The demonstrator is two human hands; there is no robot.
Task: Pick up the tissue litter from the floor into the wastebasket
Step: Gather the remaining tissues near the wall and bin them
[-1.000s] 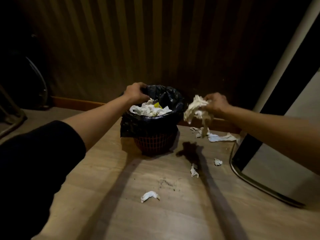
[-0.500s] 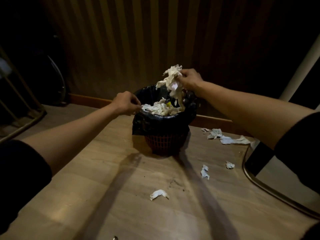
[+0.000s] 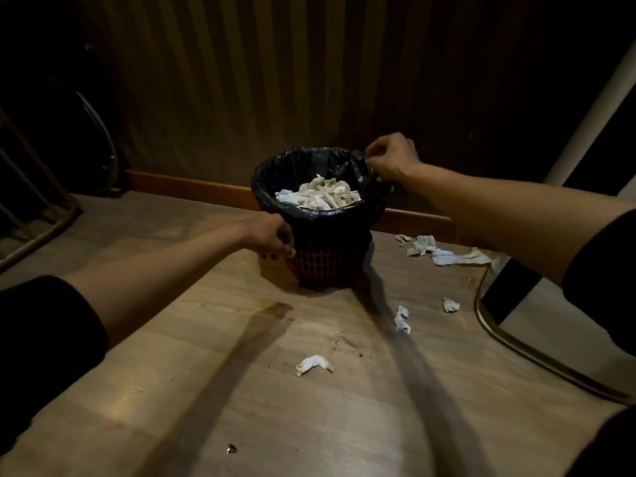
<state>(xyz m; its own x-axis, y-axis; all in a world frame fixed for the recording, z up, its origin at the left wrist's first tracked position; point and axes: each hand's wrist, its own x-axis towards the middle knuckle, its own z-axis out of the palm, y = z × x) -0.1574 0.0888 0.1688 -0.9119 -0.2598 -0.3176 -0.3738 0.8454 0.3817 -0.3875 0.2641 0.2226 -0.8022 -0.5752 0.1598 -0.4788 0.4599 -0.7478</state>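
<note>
Wooden floor [image 3: 213, 401], light planks. Wastebasket [image 3: 321, 266] standing at 12 o'clock, near baseboard. Tissue scraps lying on planks: long pile [image 3: 444, 251] at 2 o'clock, two small ones [image 3: 402, 318] [image 3: 451, 305] at 3, single one [image 3: 313, 363] at centre. Tiny dark speck [image 3: 231, 449] at 6.

Dim, warm light; long arm shadows; dark, curved edges.

— Where do we find the wastebasket [image 3: 321, 266]?
— On the floor [image 3: 206, 390], in front of the wall [image 3: 241, 80], with tissues [image 3: 318, 196] piled in it.
— And our hands?
— Left hand [image 3: 270, 235] at its near-left side, right hand [image 3: 390, 156] at the far-right rim.
— The litter?
— One tissue scrap [image 3: 314, 363] lies in front of the basket; a strip [image 3: 402, 318], a ball [image 3: 451, 305] and a cluster [image 3: 444, 251] lie to its right (the cluster nearest the wall).
</note>
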